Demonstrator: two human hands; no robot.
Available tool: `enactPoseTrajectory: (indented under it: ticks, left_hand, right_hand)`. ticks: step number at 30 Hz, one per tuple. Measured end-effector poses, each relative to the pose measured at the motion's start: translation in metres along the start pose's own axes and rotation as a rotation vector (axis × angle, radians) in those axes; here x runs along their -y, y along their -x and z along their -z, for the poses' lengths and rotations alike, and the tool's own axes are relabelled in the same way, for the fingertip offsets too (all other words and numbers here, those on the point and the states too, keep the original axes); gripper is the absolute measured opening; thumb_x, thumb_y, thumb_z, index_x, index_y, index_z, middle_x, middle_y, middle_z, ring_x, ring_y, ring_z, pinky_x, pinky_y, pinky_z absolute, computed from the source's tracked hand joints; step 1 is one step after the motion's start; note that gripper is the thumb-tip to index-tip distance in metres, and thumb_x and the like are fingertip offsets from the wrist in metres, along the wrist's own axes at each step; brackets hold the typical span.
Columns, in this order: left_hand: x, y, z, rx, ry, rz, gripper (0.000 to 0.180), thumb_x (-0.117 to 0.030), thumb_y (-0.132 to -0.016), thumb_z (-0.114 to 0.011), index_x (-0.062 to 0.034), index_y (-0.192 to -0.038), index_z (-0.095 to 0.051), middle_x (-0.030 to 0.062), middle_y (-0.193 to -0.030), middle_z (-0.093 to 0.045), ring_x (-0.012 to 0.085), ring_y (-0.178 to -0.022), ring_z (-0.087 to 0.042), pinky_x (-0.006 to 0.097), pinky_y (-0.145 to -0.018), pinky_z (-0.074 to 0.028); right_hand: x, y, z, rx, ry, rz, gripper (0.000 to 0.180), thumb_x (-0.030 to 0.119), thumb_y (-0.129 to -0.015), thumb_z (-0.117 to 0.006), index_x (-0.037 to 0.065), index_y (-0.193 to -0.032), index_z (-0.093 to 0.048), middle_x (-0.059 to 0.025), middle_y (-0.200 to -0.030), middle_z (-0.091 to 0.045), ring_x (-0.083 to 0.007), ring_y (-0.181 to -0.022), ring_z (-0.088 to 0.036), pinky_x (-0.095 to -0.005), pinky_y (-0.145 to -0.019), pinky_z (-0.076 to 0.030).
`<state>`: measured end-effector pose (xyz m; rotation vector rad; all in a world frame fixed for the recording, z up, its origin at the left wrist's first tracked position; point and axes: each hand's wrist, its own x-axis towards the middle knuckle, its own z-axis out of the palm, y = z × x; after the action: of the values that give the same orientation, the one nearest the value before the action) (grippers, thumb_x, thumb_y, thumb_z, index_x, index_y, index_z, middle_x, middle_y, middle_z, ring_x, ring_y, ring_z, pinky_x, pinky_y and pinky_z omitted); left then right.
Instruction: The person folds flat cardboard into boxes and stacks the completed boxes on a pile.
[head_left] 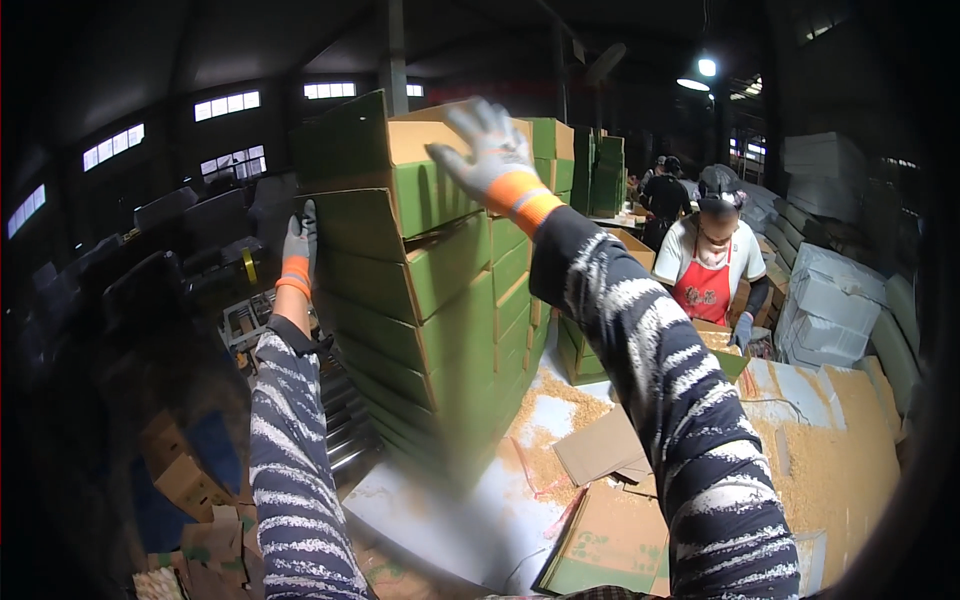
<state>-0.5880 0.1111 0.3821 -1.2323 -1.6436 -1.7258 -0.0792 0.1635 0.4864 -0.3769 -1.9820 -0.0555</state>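
Observation:
A tall stack of green cardboard boxes (455,275) stands in front of me, nested or piled in several layers. My left hand (303,240), in a grey glove with an orange cuff, lies with fingers stretched upward along the stack's left side. Higher up, my right hand (490,150), gloved the same way, spreads its fingers in front of the top box (425,185), whose brown inner side shows. Whether the right palm touches that box I cannot tell. Neither hand is closed round anything.
Below the stack is a white table (430,520) strewn with shavings; cardboard sheets (610,530) lie on it. A roller conveyor (345,420) runs at left. On the right a co-worker in a red apron (705,285) bends over a box, near wrapped grey bundles (830,305).

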Motion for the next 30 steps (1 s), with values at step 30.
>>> enactPoseTrajectory:
  ticks: [30]
  left_hand:
    - [-0.406,0.736,-0.266,1.884,-0.109,-0.269,0.076,-0.066,-0.073,-0.068,-0.0065,-0.12,-0.065,0.0184,-0.115,-0.067,0.0312,-0.106,-0.064,0.038,-0.094,-0.048]
  right_hand:
    - [-0.068,0.703,0.287,0.347,0.522,-0.77,0.071,0.036,-0.082,-0.071,-0.001,-0.135,-0.044,-0.0274,-0.143,-0.039,-0.0459,-0.134,-0.034,-0.0546,-0.113,-0.026]
